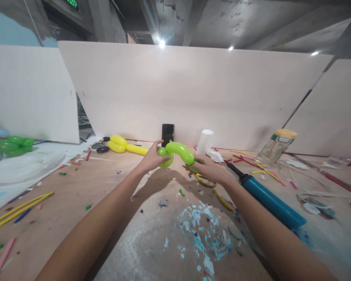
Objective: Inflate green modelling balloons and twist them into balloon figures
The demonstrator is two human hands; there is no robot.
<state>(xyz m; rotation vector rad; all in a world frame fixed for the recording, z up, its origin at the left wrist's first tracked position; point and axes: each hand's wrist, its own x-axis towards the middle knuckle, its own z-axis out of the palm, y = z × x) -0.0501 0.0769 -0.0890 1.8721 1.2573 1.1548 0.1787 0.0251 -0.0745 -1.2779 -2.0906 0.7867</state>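
Observation:
A lime-green modelling balloon [179, 150] is held above the middle of the table, with twisted small bubbles at its left end and a curved long section arching to the right. My left hand [153, 158] is closed around the bubbles at the left end. On the other end, my right hand [208, 168] grips the balloon near a bend; part of its fingers is hidden. Behind my left hand lies a yellow twisted balloon [117, 144]. Just beyond the green balloon a black phone [167, 132] stands upright against the white board.
A blue balloon pump [272, 201] lies to the right of my right forearm. Further back stand a white cylinder [205, 141] and a clear bottle with a yellow lid [276, 147]. Uninflated yellow balloons [20, 210] and scraps litter the table [111, 234]. Green balloons [16, 145] sit far left.

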